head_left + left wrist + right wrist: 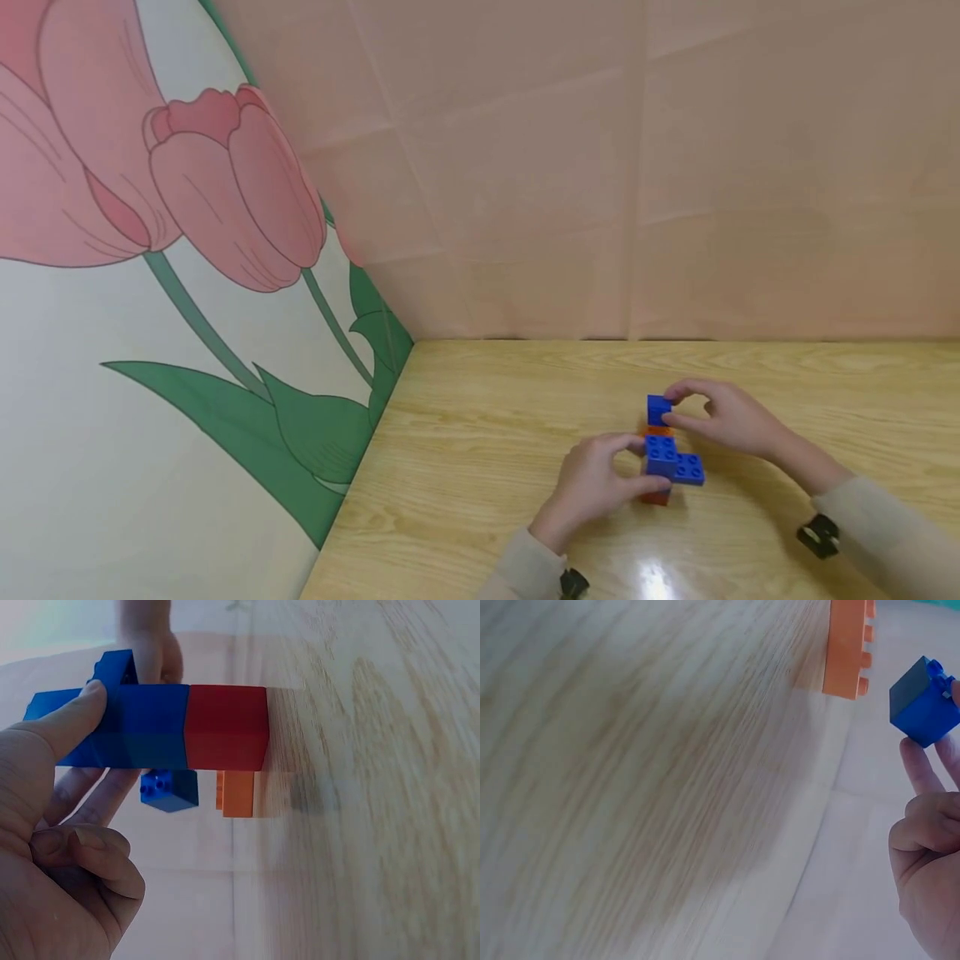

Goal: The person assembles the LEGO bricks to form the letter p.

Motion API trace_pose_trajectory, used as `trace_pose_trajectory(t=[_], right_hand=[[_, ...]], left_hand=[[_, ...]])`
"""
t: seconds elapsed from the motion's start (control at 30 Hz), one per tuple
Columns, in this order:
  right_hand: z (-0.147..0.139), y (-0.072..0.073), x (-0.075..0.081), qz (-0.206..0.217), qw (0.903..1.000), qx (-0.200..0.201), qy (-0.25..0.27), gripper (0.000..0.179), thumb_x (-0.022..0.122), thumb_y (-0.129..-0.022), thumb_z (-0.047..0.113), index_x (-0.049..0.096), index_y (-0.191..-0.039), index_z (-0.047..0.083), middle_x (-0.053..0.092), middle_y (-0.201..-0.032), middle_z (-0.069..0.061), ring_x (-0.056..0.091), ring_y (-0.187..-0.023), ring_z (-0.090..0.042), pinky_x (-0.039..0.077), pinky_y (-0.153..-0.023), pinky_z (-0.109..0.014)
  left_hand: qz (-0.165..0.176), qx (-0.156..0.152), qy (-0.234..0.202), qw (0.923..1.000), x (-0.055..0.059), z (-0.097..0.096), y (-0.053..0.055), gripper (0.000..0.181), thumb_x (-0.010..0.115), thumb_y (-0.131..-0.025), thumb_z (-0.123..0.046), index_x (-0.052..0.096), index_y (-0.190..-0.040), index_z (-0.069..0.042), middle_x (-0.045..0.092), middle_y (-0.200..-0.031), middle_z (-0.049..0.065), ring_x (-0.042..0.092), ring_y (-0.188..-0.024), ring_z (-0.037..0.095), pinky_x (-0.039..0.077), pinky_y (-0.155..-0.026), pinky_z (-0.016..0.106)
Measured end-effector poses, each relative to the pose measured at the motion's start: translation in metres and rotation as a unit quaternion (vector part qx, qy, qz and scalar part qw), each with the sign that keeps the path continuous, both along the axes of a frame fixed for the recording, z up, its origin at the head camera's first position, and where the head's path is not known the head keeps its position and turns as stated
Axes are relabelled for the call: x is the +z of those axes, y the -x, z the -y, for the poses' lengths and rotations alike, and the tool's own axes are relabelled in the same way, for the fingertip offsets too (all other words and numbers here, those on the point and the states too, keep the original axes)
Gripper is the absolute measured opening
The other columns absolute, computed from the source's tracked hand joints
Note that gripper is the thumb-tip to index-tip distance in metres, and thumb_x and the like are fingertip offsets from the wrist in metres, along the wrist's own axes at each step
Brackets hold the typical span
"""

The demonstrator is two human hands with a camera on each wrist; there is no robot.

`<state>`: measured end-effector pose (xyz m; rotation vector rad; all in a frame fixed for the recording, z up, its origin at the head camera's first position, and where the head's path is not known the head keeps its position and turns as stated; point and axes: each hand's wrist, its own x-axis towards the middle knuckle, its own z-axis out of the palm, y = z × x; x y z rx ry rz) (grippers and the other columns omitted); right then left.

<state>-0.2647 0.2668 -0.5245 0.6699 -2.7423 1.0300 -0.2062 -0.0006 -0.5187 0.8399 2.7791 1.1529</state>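
Note:
My left hand (588, 479) grips a stack of studded toy bricks from its left side, thumb in front and fingers behind. The stack has blue bricks (662, 457) on top of a red brick (226, 727), and a blue brick (690, 469) juts out to the right near its top. My right hand (735, 419) pinches a small blue brick (922, 705) between thumb and fingers. This brick hangs tilted above an orange brick (845, 649), with a gap between them in the right wrist view. The orange brick sits on the table just behind the stack.
The wood-grain table (465, 467) meets a pinkish covered wall (510, 208) at the back. At the left stands a panel printed with tulips (240, 192). Dark wrist cameras (817, 535) are worn at both sleeves.

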Motion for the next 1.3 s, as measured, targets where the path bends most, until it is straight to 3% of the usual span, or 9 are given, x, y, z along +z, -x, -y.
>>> trace_pose_trajectory(t=[0.23, 0.43, 0.63, 0.9, 1.2, 1.3], right_hand=[[-0.013, -0.011, 0.001, 0.017, 0.9998, -0.01, -0.002, 0.025, 0.075, -0.097, 0.04, 0.072, -0.115, 0.023, 0.072, -0.111, 0.003, 0.066, -0.108, -0.032, 0.055, -0.083, -0.06], [-0.023, -0.019, 0.001, 0.025, 0.9995, -0.017, -0.009, 0.022, 0.074, -0.098, 0.038, 0.072, -0.114, 0.023, 0.071, -0.108, 0.005, 0.067, -0.104, -0.03, 0.055, -0.078, -0.044], [-0.034, -0.025, -0.002, 0.046, 0.9986, -0.024, -0.007, 0.016, 0.074, -0.098, 0.037, 0.073, -0.109, 0.025, 0.07, -0.105, 0.008, 0.066, -0.101, -0.02, 0.054, -0.075, -0.032], [-0.046, -0.025, -0.013, 0.077, 0.9964, -0.033, -0.012, 0.016, 0.073, -0.099, 0.039, 0.073, -0.108, 0.025, 0.071, -0.106, 0.005, 0.062, -0.097, -0.004, 0.054, -0.073, -0.028], [-0.051, -0.021, -0.021, 0.118, 0.9915, -0.047, -0.031, 0.025, 0.066, -0.103, 0.042, 0.074, -0.111, 0.02, 0.071, -0.109, 0.002, 0.064, -0.101, -0.021, 0.053, -0.078, -0.037], [-0.053, -0.019, -0.021, 0.121, 0.9912, -0.048, -0.026, 0.028, 0.065, -0.104, 0.041, 0.074, -0.113, 0.017, 0.071, -0.108, 0.001, 0.064, -0.095, -0.02, 0.052, -0.074, -0.035]], left_hand=[[0.005, -0.006, -0.012, 0.9999, -0.003, 0.001, 0.001, 0.043, 0.078, -0.088, -0.057, 0.074, -0.121, -0.029, 0.069, -0.111, -0.024, 0.064, -0.112, 0.001, 0.05, -0.089, 0.023], [0.012, -0.002, -0.014, 0.9998, -0.004, 0.001, 0.0, 0.045, 0.078, -0.088, -0.058, 0.073, -0.123, -0.03, 0.069, -0.113, -0.025, 0.063, -0.114, 0.001, 0.05, -0.091, 0.025], [0.02, -0.002, -0.017, 0.9997, -0.002, 0.001, 0.0, 0.046, 0.078, -0.087, -0.058, 0.073, -0.123, -0.03, 0.068, -0.114, -0.026, 0.063, -0.115, 0.002, 0.05, -0.092, 0.026], [0.019, 0.0, -0.013, 0.9997, -0.001, 0.002, 0.0, 0.046, 0.077, -0.087, -0.059, 0.073, -0.123, -0.029, 0.069, -0.115, -0.024, 0.063, -0.115, 0.003, 0.05, -0.093, 0.025], [0.019, -0.004, -0.017, 0.9997, -0.002, 0.001, -0.001, 0.046, 0.077, -0.088, -0.058, 0.073, -0.123, -0.03, 0.068, -0.114, -0.026, 0.063, -0.115, 0.003, 0.05, -0.093, 0.025], [0.02, -0.003, -0.018, 0.9996, -0.002, 0.001, 0.0, 0.045, 0.078, -0.087, -0.058, 0.073, -0.122, -0.029, 0.068, -0.114, -0.026, 0.063, -0.114, 0.003, 0.05, -0.093, 0.025]])
